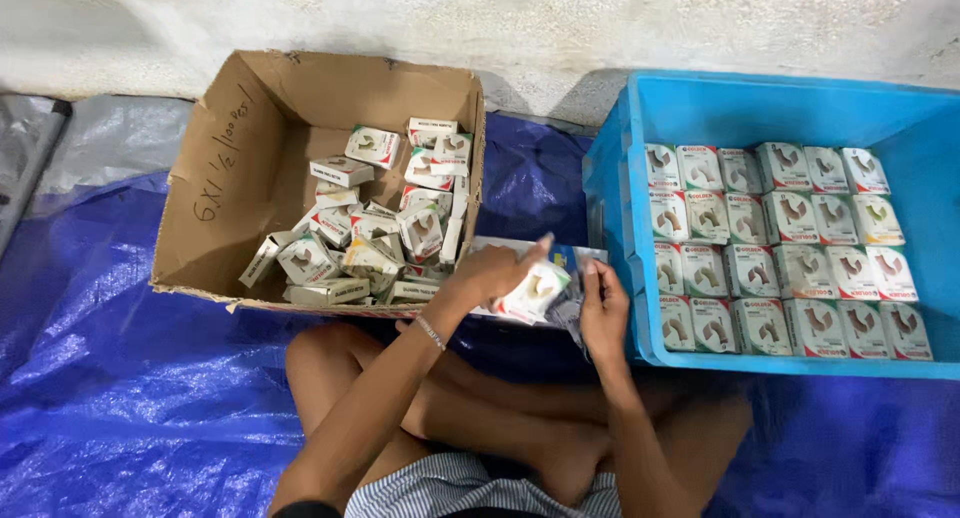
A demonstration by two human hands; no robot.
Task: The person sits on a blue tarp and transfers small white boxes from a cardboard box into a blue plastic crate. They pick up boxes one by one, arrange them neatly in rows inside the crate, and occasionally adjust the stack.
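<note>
Covering the floor is a crinkled blue tarp (120,378), with a grey sheet (90,138) at its far left edge and a rough whitish wall (560,28) along the far side. On the tarp's far left stands an open brown carton (250,158), handwriting on its inner left wall, holding a loose heap of small white-and-green boxes (370,233) lying at all angles, mostly toward its right and near walls. On the right sits a blue crate (790,103) where like packs (780,248) stand in tidy rows, filling its left and near part. Between carton and crate, a person sits cross-legged on the tarp. The left hand (492,271), a thin bracelet (431,331) at its wrist, is closed around a white box (535,291) just off the carton's near right corner. The right hand (603,308) pinches a clear plastic sleeve (572,313) beside the crate's near left corner, touching that box.
</note>
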